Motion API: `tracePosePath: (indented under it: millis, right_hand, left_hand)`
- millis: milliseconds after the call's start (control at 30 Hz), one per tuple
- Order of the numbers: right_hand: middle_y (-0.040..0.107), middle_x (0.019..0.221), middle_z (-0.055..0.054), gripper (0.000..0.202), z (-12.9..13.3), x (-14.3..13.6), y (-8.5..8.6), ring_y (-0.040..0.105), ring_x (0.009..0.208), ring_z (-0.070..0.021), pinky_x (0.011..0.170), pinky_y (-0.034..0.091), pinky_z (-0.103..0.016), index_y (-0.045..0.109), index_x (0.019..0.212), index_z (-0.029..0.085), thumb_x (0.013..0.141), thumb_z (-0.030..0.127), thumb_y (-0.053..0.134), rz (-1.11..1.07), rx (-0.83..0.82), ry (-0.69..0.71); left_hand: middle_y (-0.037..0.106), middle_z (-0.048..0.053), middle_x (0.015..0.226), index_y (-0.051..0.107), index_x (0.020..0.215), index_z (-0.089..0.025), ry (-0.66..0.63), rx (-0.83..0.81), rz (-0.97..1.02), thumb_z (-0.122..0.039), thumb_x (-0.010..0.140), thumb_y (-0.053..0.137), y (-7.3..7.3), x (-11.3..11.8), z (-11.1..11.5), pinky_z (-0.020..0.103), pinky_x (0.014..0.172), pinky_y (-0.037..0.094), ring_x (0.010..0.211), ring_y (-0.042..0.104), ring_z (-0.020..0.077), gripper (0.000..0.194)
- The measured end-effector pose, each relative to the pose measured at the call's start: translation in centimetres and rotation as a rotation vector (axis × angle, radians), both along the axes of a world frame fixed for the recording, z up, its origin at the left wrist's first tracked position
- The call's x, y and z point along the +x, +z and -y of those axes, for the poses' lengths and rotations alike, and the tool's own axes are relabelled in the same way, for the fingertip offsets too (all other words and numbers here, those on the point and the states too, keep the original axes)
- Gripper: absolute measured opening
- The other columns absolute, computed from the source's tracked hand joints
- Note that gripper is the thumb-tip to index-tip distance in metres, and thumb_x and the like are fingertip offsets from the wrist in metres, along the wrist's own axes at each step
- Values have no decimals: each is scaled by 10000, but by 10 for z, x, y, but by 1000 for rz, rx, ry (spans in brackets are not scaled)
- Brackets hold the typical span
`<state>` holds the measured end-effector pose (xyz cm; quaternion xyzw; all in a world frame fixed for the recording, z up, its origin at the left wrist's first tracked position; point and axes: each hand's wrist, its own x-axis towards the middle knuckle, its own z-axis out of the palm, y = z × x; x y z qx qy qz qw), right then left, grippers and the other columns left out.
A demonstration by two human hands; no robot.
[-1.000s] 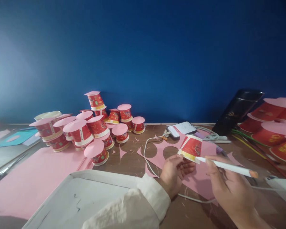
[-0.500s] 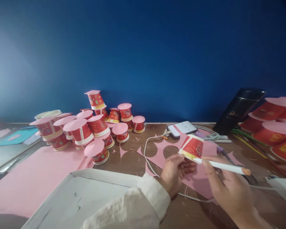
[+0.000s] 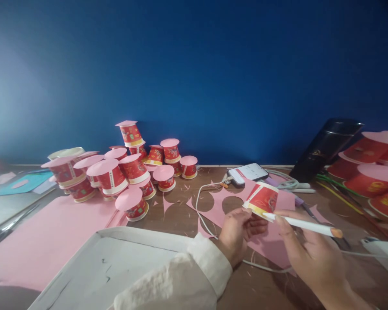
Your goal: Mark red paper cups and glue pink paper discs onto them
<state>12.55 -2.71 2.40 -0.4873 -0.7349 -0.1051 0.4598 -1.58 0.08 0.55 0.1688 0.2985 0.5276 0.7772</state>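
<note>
A red paper cup (image 3: pixel 261 198) with a white and yellow rim is held upside down by my left hand (image 3: pixel 237 234), whose fingers pinch its lower rim. In my right hand (image 3: pixel 313 249) is a white pen (image 3: pixel 307 224), its tip touching or very near the cup's rim. Beneath both hands lies a pink paper sheet (image 3: pixel 268 249) with round holes cut in it. To the left stand several red cups (image 3: pixel 111 181) topped with pink paper discs, some of them stacked.
A phone (image 3: pixel 248 173) and a white cable (image 3: pixel 198 206) lie behind the hands. At the right are a tilted black bottle (image 3: pixel 326 148) and more red cups (image 3: pixel 373 178). Pink sheets (image 3: pixel 61 237) and a white tray (image 3: pixel 129 258) lie at the left front.
The view has shifted very slightly. The pen's rear end has moved a little to the right, while the cup stays in my left hand.
</note>
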Motion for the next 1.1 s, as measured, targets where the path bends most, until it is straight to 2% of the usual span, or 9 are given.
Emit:
tracePosePath:
  millis: [167, 300, 500, 600, 733, 867, 1100]
  right_hand:
    - [718, 908, -31, 136, 0, -3, 1, 694, 827, -157, 766, 524, -241, 645, 1022, 215, 944, 260, 544, 6, -8, 49]
    - [723, 934, -28, 154, 0, -5, 1, 696, 852, -157, 789, 524, -244, 654, 1050, 226, 942, 244, 546, 28, -3, 63]
    - [719, 862, -54, 164, 0, 1, -1, 699, 787, -186, 743, 529, -285, 648, 978, 199, 944, 307, 530, 12, 1, -44]
    - [718, 848, -54, 161, 0, 2, -2, 697, 770, -184, 743, 527, -289, 645, 965, 200, 946, 308, 528, 27, 6, -34]
    - [719, 852, -37, 151, -1, -2, 1, 690, 727, -156, 704, 525, -256, 646, 995, 204, 950, 295, 534, 26, -11, 38]
    - [719, 852, -35, 152, 0, -7, 4, 693, 750, -154, 711, 530, -245, 652, 1013, 205, 949, 289, 543, 22, 7, 36]
    - [717, 869, -37, 137, 0, -3, 1, 694, 769, -154, 704, 533, -238, 651, 1001, 207, 940, 276, 549, 18, -19, 59]
  left_hand:
    - [686, 86, 686, 699, 795, -83, -8, 74, -28, -422, 592, 833, -4, 1, -1, 231, 609, 498, 640, 648, 153, 417]
    - [691, 95, 679, 712, 792, -73, -51, 163, -90, -495, 625, 823, -10, 2, 0, 237, 615, 489, 615, 633, 144, 468]
    - [696, 105, 690, 721, 805, -70, -42, 208, -182, -575, 632, 812, -15, 4, -1, 260, 644, 494, 647, 648, 162, 541]
    - [694, 104, 692, 715, 806, -72, -33, 231, -233, -622, 635, 795, -14, 4, -2, 280, 653, 501, 631, 639, 161, 581]
    - [700, 107, 729, 706, 807, -76, -49, 264, -283, -636, 659, 771, -11, 3, 0, 300, 664, 507, 601, 614, 145, 583]
    - [701, 116, 752, 713, 818, -75, -77, 326, -339, -635, 709, 729, -8, 2, 4, 316, 680, 512, 643, 624, 167, 570]
    - [674, 87, 734, 704, 821, -91, -42, 361, -459, -533, 803, 670, -9, 2, 4, 296, 678, 496, 637, 584, 141, 444]
